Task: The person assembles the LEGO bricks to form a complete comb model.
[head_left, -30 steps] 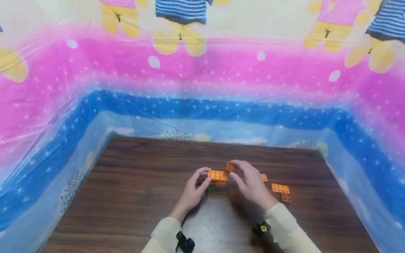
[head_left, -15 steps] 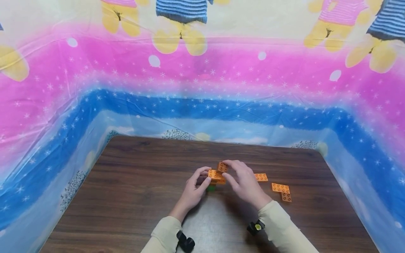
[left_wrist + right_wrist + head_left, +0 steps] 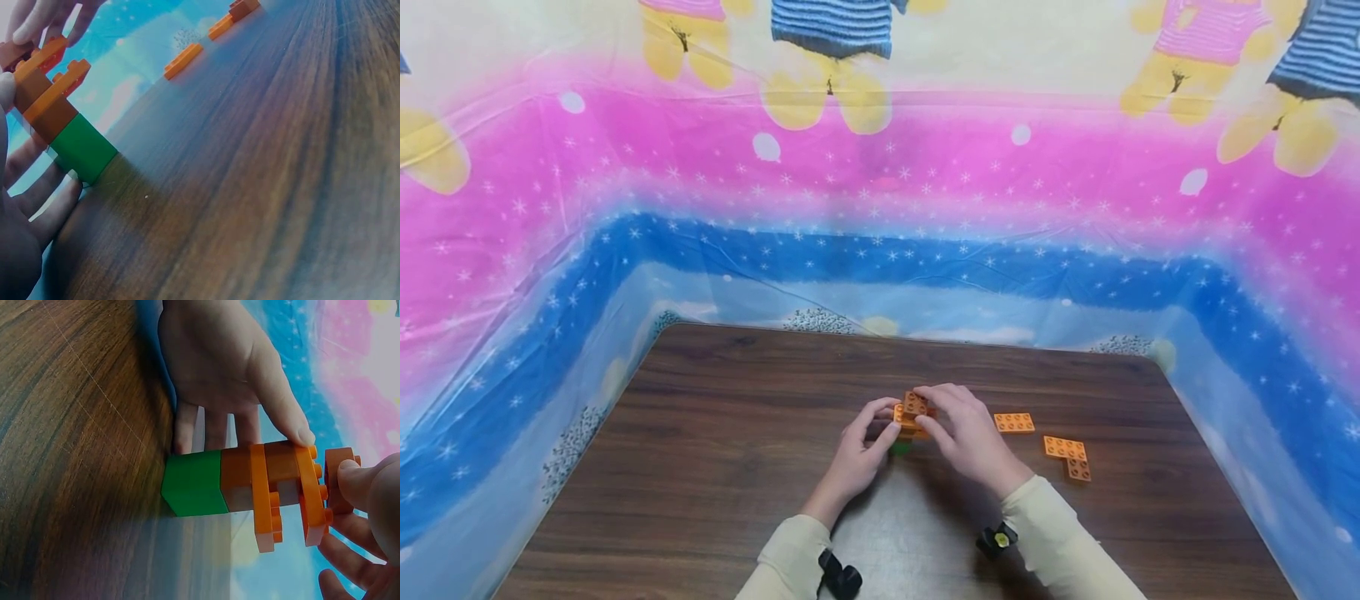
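A stack of toy building bricks stands upright on the table: a green block point(image 3: 195, 484) at the bottom, then brown bricks alternating with two thin orange plates point(image 3: 261, 506). The plates jut out to one side. My left hand point(image 3: 859, 443) grips the stack, thumb near the top plate and fingers along the far side. My right hand point(image 3: 967, 433) pinches a small brown brick point(image 3: 338, 481) between thumb and fingers, over the studs of the top orange plate. In the right wrist view a narrow gap shows between that brick and the plate.
To the right on the wooden table point(image 3: 700, 467) lies a loose orange plate point(image 3: 1014, 422). Beyond it is another orange plate point(image 3: 1063, 447) joined with a small brown brick point(image 3: 1078, 470). A printed cloth point(image 3: 880, 258) hangs around the table's far edge.
My right hand has moved left with the brown brick, from beside the stack to over its top plate. The loose orange plate is now uncovered. My left hand has stayed put.
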Tool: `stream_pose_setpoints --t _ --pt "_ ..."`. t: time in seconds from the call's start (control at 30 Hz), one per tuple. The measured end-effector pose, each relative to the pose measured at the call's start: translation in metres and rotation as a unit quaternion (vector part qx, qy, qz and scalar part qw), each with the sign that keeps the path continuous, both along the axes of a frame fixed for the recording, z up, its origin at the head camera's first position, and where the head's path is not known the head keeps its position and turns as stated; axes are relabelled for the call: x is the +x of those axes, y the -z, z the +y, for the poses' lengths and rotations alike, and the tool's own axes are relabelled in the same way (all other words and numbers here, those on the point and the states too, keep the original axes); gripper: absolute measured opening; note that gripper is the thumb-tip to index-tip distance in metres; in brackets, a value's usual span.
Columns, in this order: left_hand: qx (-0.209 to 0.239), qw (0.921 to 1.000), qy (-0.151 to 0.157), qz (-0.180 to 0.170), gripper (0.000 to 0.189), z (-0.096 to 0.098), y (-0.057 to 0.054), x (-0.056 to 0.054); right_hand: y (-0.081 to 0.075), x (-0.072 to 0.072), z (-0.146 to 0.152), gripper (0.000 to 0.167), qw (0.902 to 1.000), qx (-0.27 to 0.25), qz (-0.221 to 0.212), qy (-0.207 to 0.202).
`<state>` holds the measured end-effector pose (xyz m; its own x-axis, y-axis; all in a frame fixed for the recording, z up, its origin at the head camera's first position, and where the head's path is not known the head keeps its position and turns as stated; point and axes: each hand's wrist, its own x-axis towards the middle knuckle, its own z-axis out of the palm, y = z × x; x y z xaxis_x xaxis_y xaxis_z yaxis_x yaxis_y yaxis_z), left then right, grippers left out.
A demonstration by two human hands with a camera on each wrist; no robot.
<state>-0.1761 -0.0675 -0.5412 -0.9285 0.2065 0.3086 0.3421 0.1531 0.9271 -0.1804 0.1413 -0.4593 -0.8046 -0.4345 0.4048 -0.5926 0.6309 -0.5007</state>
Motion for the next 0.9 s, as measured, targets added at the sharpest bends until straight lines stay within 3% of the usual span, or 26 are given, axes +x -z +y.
stream_pose_setpoints --t 0.3,0.67,0.9 --pt "0.015 0.9999 -0.002 0.006 0.033 0.0015 0.0014 -0.001 0.001 -0.0003 -0.004 0.037 0.9998 0.019 0.007 -0.001" --pt "0.02 0.9992 -0.035 -0.005 0.033 0.0082 -0.001 -0.0001 0.002 -0.0012 -0.0081 0.037 0.999 0.038 0.022 -0.007" --pt "0.024 0.9995 -0.019 -0.007 0.034 0.0043 0.0 -0.0009 0.0016 -0.0016 -0.008 0.037 0.9988 0.044 0.023 -0.007"
